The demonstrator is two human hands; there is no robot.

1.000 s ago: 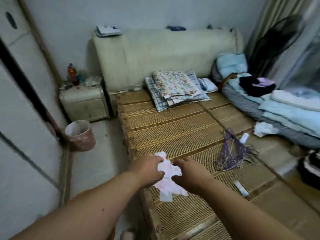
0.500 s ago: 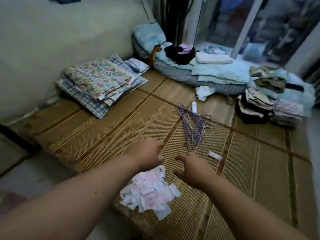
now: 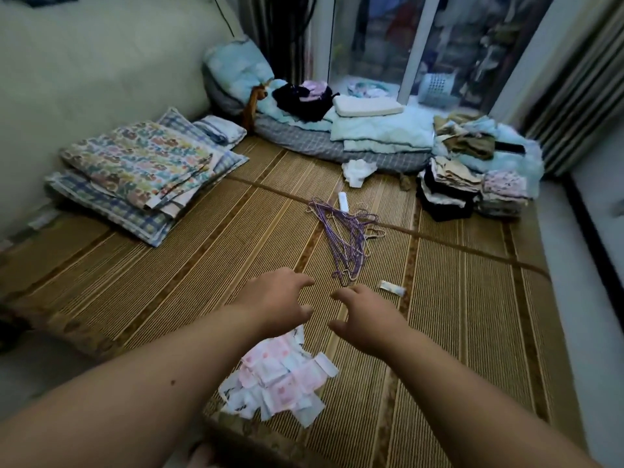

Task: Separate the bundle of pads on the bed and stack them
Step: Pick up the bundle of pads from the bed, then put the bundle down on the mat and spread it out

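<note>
A bundle of pink and white pads (image 3: 280, 376) lies in a loose heap on the woven mat of the bed (image 3: 169, 282), close to its near edge. My left hand (image 3: 277, 298) hovers just beyond the heap with fingers spread and nothing in it. My right hand (image 3: 364, 319) hangs beside it, to the right, also with curled, parted fingers and nothing held. Both hands are above the mat, apart from the pads. My left forearm covers the heap's left edge.
Purple wire hangers (image 3: 347, 238) lie just beyond my hands, with a small wrapped packet (image 3: 391, 288) and a white tube (image 3: 343, 201) near them. Folded patterned bedding (image 3: 141, 170) sits at the left, piles of clothes (image 3: 469, 187) and blue quilts (image 3: 381, 133) at the far right.
Both hands let go of the pads, which now lie on the mat, and have moved forward past them. The view swung right from the nightstand side toward the window.
</note>
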